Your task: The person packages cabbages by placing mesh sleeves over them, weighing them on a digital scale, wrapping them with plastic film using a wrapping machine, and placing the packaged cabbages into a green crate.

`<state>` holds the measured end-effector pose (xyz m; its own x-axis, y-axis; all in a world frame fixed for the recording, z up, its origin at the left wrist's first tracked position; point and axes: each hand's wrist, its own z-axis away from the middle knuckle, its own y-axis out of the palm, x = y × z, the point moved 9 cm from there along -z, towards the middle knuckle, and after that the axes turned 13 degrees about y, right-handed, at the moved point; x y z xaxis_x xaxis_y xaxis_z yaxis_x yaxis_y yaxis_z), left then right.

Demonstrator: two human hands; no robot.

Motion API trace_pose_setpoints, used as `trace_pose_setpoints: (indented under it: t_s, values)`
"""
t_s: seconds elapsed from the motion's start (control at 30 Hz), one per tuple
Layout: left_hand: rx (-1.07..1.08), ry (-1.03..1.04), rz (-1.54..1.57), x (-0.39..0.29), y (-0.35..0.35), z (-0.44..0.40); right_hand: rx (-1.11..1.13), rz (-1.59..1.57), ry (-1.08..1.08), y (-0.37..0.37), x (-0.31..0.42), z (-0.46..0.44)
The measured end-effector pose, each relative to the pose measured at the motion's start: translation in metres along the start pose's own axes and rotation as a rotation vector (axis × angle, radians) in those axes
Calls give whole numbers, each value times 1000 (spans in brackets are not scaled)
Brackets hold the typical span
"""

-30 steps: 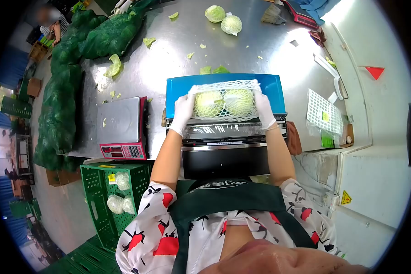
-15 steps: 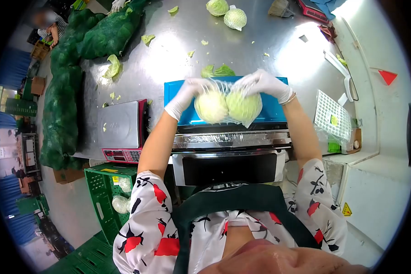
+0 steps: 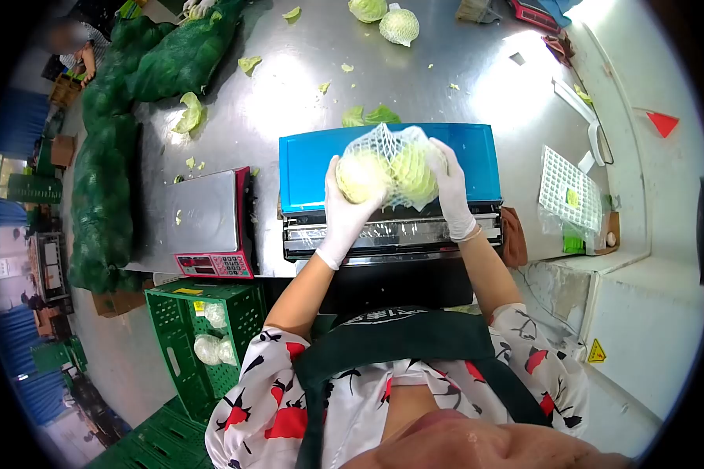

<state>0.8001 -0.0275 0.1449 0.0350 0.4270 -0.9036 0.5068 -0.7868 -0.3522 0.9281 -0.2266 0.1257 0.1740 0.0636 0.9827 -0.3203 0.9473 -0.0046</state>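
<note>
In the head view, two pale green cabbages (image 3: 411,173) sit side by side in white foam netting, held over a blue-topped wrapping machine (image 3: 313,168). My left hand (image 3: 346,211), in a white glove, cups the left cabbage from below and from its outer side. Gripping the right cabbage along its outer side is my gloved right hand (image 3: 452,191). The netting bunches up above the cabbages. Below them runs the machine's metal front strip (image 3: 414,242), with a dark area in front of it.
A red scale (image 3: 207,211) stands left of the machine. Green net sacks (image 3: 105,195) line the left side. Two more cabbages (image 3: 399,26) and loose leaves (image 3: 188,113) lie on the steel table. A green crate (image 3: 172,336) holds wrapped pieces. A white grid tray (image 3: 569,189) lies right.
My hands have moved from the top of the cabbages down to their sides, with the left one now underneath. The netting now stands up above the cabbages.
</note>
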Motion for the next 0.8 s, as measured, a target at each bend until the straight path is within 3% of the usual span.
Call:
trace_pose_setpoints:
  t_s: [0.07, 0.13, 0.23, 0.37, 0.43, 0.5, 0.6, 0.63, 0.7, 0.8]
  values:
    - [-76, -20, 50, 7, -1, 2, -149, -13, -3, -7, 6, 8]
    - [-18, -58, -75, 8, 2, 1, -268, 71, 6, -12, 8, 14]
    - [127, -83, -147, 5, 5, -1, -327, 206, 139, -21, -16, 16]
    - [208, 16, -102, 22, -9, 4, -243, 169, 62, -36, -19, 17]
    - [127, 107, -243, 5, -50, 21, -391, 316, -84, -60, 11, 47]
    - [50, 204, -654, 4, -90, 47, -631, 713, -273, -82, 38, 91]
    - [92, 206, -869, 17, -98, 83, -693, 1261, -4, -98, -12, 115]
    - [124, 189, -907, 24, -93, 91, -635, 1315, 4, -86, -24, 121]
    - [56, 209, -622, 32, -76, 94, -652, 1448, -106, -64, -28, 120]
    - [-41, 57, -437, 58, -78, 91, -432, 1036, -131, -65, -39, 109]
